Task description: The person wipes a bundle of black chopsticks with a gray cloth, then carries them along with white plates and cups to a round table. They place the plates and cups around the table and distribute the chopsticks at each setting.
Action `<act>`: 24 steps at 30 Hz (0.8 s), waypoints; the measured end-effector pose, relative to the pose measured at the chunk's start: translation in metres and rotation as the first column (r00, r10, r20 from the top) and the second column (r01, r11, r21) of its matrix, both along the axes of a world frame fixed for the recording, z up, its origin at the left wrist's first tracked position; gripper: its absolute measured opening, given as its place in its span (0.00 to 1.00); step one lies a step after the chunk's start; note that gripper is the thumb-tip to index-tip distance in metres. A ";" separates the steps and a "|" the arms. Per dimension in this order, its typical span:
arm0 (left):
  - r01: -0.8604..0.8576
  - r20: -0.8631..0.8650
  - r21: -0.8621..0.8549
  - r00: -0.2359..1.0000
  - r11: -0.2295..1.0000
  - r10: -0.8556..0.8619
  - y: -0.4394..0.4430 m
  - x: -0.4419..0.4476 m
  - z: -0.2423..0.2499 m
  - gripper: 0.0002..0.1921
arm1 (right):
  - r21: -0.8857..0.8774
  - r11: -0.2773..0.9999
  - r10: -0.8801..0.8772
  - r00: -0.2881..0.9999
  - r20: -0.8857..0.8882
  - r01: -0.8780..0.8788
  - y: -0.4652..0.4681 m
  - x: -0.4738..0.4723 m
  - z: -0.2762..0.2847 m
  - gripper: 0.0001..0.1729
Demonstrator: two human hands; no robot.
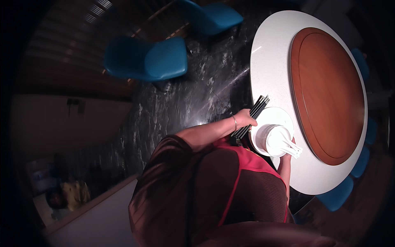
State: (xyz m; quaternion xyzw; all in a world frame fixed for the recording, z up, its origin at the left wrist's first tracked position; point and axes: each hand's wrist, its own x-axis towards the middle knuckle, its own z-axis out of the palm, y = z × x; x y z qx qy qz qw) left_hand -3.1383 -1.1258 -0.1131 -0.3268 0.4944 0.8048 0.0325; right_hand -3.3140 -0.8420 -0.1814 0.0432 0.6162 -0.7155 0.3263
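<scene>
My left hand (246,118) is closed around a bundle of dark chopsticks (258,107) and rests against the near left rim of a stack of white plates (274,115). Nested white bowls (267,139) stand on those plates. Several white spoons (290,146) lie in the top bowl, their handles jutting out past its rim. Gripping the stack from its right side is my right hand (287,156), its fingers partly hidden beneath the plates. The whole load is over the near edge of a white round table (271,61); whether it touches the tabletop cannot be made out.
A brown round turntable (328,95) covers the table's middle. Blue chairs (166,58) stand on the dark marbled floor (185,102) to the left, and more blue chairs (337,193) line the far side. At lower left, a pale partition (101,213) stands near a blurred person (74,194).
</scene>
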 end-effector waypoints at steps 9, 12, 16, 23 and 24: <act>0.058 0.011 -0.052 0.998 0.997 -0.057 0.017 -0.048 -0.083 0.11 | -0.025 0.997 -0.070 0.996 0.049 0.072 0.025 -0.019 -0.063 0.22; 0.096 0.085 -0.095 0.993 0.991 -0.088 0.019 -0.055 -0.098 0.11 | -0.003 0.997 -0.082 0.995 0.058 0.083 0.034 -0.018 -0.076 0.22; 0.119 0.123 -0.132 0.987 0.984 -0.102 0.020 -0.065 -0.107 0.13 | 0.086 0.990 -0.116 0.990 0.077 0.109 0.041 -0.026 -0.098 0.23; 0.163 0.145 -0.172 0.980 0.972 -0.139 0.023 -0.075 -0.121 0.13 | 0.207 0.975 -0.034 0.971 -0.238 0.085 0.058 -0.024 -0.129 0.27; 0.161 0.149 -0.176 0.980 0.971 -0.135 0.023 -0.076 -0.122 0.12 | 0.207 0.975 -0.030 0.966 -0.259 0.086 0.060 -0.023 -0.132 0.27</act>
